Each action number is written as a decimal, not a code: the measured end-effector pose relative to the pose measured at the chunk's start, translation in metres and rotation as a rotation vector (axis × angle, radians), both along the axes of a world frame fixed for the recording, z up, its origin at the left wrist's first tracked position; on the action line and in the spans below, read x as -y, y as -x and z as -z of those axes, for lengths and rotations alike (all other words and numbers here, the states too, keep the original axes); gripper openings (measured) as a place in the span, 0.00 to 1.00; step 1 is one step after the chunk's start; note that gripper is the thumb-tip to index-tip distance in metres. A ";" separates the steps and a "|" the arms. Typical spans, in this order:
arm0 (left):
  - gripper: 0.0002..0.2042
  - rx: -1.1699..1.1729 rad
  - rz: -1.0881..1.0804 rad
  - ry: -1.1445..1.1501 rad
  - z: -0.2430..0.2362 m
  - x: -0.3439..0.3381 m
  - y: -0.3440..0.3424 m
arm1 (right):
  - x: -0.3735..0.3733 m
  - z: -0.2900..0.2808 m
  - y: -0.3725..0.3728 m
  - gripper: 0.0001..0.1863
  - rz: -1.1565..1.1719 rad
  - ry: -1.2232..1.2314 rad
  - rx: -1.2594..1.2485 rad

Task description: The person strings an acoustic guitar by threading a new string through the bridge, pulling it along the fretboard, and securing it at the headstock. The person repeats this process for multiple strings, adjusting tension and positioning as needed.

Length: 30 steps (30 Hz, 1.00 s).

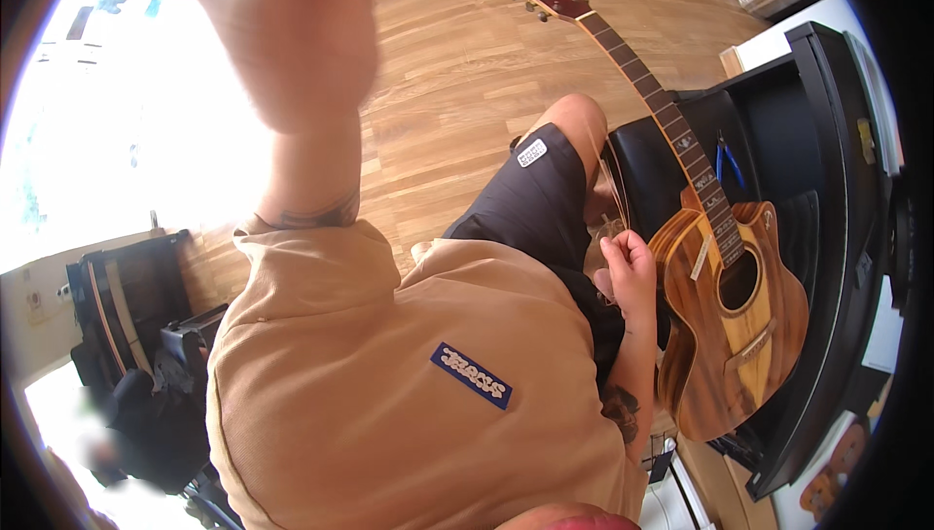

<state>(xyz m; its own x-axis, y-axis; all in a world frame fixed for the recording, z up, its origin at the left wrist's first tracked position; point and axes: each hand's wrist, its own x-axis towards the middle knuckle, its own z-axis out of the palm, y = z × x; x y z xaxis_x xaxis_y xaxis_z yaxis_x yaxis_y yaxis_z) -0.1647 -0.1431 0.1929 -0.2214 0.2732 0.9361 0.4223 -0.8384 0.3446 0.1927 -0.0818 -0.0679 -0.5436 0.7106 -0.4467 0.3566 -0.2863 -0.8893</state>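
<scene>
My right hand (628, 269) is closed in a pinch on a few thin, bronze-coloured guitar strings (615, 180), whose lengths rise in a loose bundle beside my bare knee. Close to its right, an acoustic guitar (681, 365) with a striped brown wood body leans against black furniture, its neck pointing up and to the left. No strings show over its fretboard or sound hole. My left hand (292, 24) is raised large and blurred at the top edge, its fingers impossible to make out.
Blue-handled pliers (728, 162) lie on a black padded seat (647, 160) behind the guitar neck. Black shelving (827, 141) curves along the right side. Wood flooring (438, 63) spreads ahead, with a bright window at left and dark cases (126, 297) below it.
</scene>
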 end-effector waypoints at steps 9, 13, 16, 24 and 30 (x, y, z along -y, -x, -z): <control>0.50 -0.658 -0.792 0.264 0.067 -0.025 0.003 | 0.012 -0.121 -0.020 0.19 -0.081 -0.537 -0.303; 0.44 -0.569 -0.976 0.434 0.093 -0.024 -0.005 | 0.024 -0.144 -0.055 0.15 0.100 -0.733 -0.334; 0.44 -0.476 -0.994 0.532 0.122 -0.032 0.005 | 0.020 -0.153 -0.076 0.19 0.073 -0.819 -0.590; 0.42 -0.184 -0.986 0.956 0.218 -0.034 0.043 | 0.020 -0.180 -0.125 0.20 0.152 -0.942 -0.596; 0.48 0.043 -0.900 1.356 0.303 -0.027 0.056 | 0.037 -0.185 -0.182 0.20 0.201 -0.944 -0.524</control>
<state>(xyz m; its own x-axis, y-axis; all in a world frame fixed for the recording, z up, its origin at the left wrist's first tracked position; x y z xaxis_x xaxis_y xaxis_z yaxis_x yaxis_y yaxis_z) -0.2212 -0.1163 -0.1103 -0.7747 0.6209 0.1198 0.5519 0.5715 0.6073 0.3750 -0.1191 0.1166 -0.3428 0.7420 0.5762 -0.1066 0.5786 -0.8086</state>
